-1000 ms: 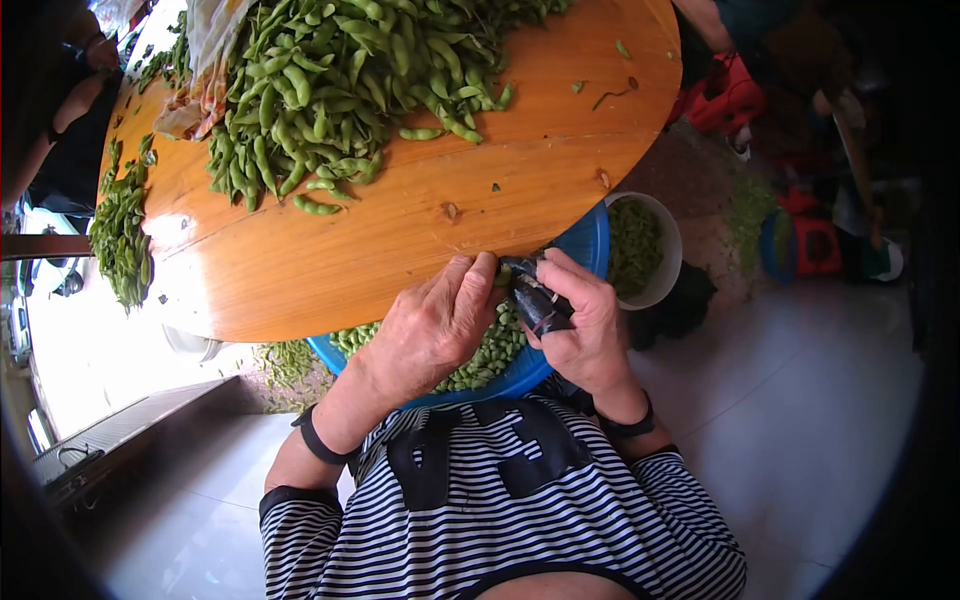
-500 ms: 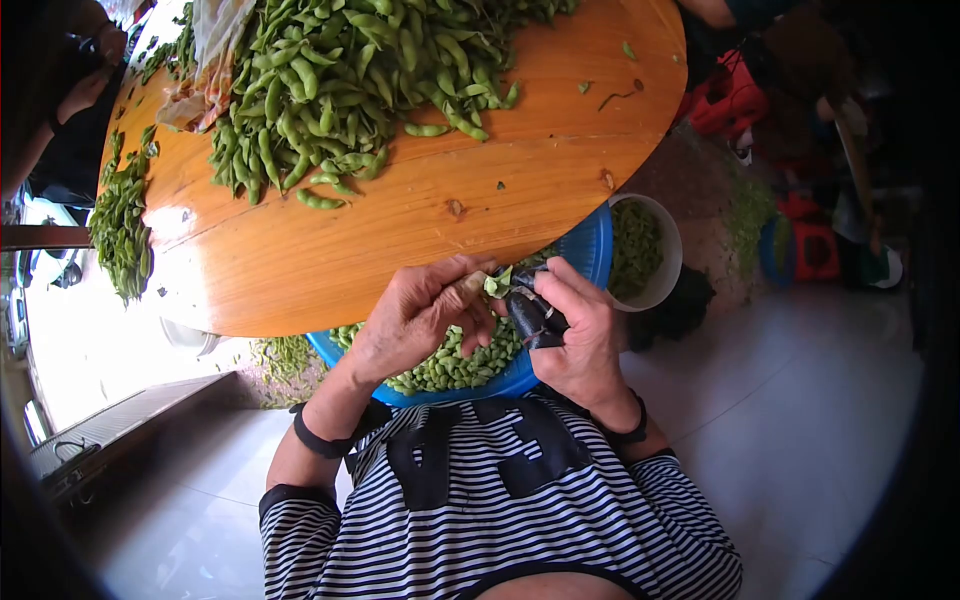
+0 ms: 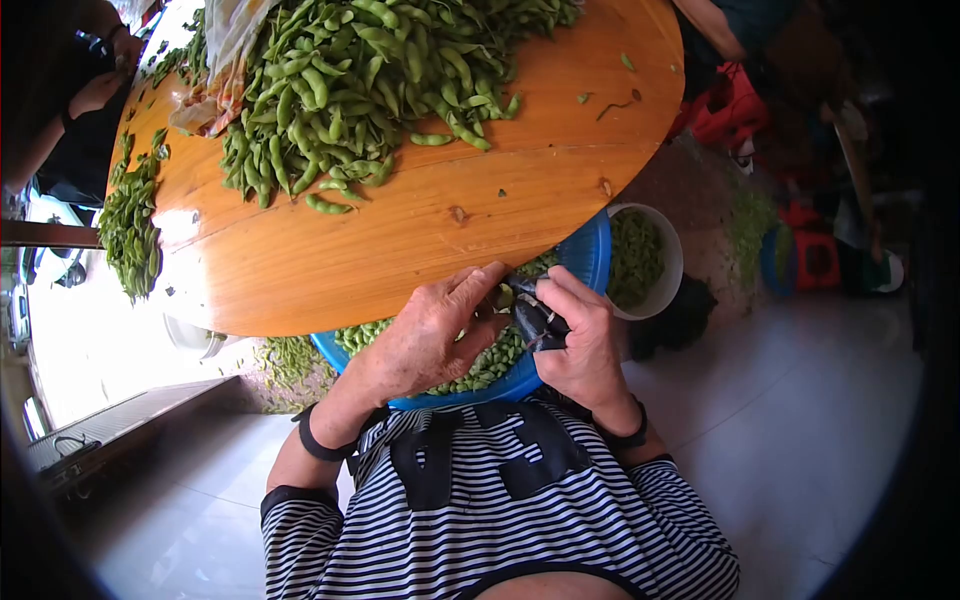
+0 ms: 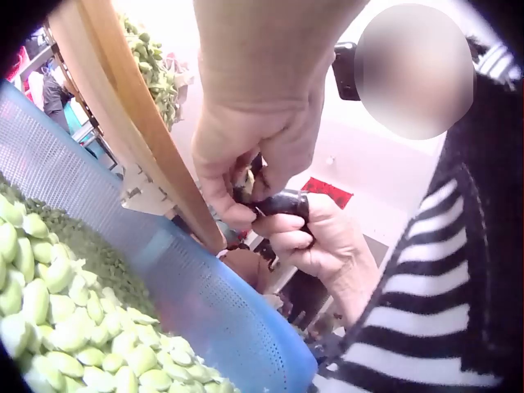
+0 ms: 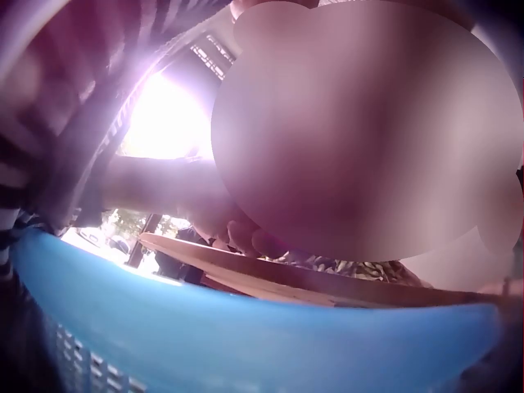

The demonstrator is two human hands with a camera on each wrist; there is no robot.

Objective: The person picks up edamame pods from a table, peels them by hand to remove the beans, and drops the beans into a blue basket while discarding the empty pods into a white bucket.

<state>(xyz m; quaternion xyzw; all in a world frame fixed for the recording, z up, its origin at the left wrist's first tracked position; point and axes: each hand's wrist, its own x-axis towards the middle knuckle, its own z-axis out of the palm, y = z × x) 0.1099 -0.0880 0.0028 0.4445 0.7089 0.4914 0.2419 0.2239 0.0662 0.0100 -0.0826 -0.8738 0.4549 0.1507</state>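
In the head view my left hand (image 3: 430,335) has its fingers bent round a small green pod (image 3: 506,296), which the left wrist view shows as a pale green bit (image 4: 249,182) between fingertips. My right hand (image 3: 585,345) meets it from the other side, fingers curled. Shiny black coverings (image 3: 540,322) with pale bands lie at its thumb and forefinger and reach the pod; they look worn, though the join is partly hidden. Under both hands, a blue basket (image 3: 597,250) holds many shelled green beans (image 3: 490,368). The right wrist view shows mainly the basket rim (image 5: 246,327).
A wooden table (image 3: 330,270) lies beyond the hands, with a large heap of pods (image 3: 330,100) and a smaller pile (image 3: 130,230) at its left. Right of the basket stands a white bucket (image 3: 672,265) of green husks. People are at both upper corners; red stools stand at right.
My left hand has closed in again on the black coverings after being slightly apart half a second ago. The pale opened husk seen then is gone from view; a darker green pod shows there.
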